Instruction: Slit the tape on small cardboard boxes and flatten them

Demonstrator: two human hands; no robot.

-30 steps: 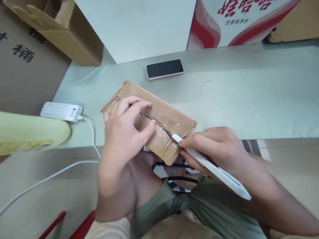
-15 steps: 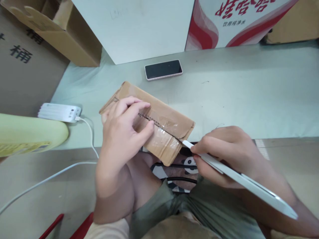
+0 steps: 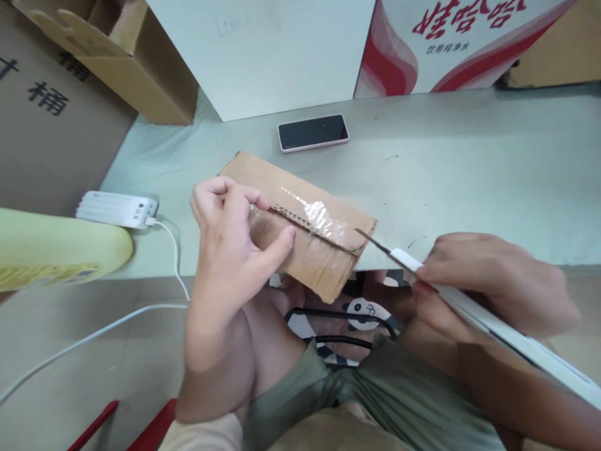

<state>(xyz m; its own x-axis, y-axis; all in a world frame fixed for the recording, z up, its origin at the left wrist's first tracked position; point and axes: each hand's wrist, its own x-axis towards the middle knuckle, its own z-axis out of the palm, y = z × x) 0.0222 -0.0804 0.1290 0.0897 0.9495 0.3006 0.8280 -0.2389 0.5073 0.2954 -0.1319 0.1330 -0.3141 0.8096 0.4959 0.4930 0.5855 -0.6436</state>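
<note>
A small brown cardboard box [image 3: 323, 200], with clear tape on it, lies slanted at the table's near edge, its lower corner jutting past it. A slit with ragged corrugated edges runs along its top flaps. My left hand [image 3: 230, 232] grips the box at its left end, thumb and fingers on either side of the slit. My right hand [image 3: 493, 282] is closed around a white-handled utility knife [image 3: 408, 263]. Its thin dark blade shows in front of the handle, over the box's right end; whether the tip touches the cardboard I cannot tell.
A phone [image 3: 313, 133] lies behind the box. At left are a white power bank [image 3: 117, 210] with a cable and a yellow-green container [image 3: 61, 250]. Larger cartons and a white-and-red box [image 3: 436, 69] line the back of the table [image 3: 469, 181]. My lap is below.
My right hand has drawn the knife right, out of the slit at the box's end, and its blade now shows. The box's top has tilted slightly under my left hand.
</note>
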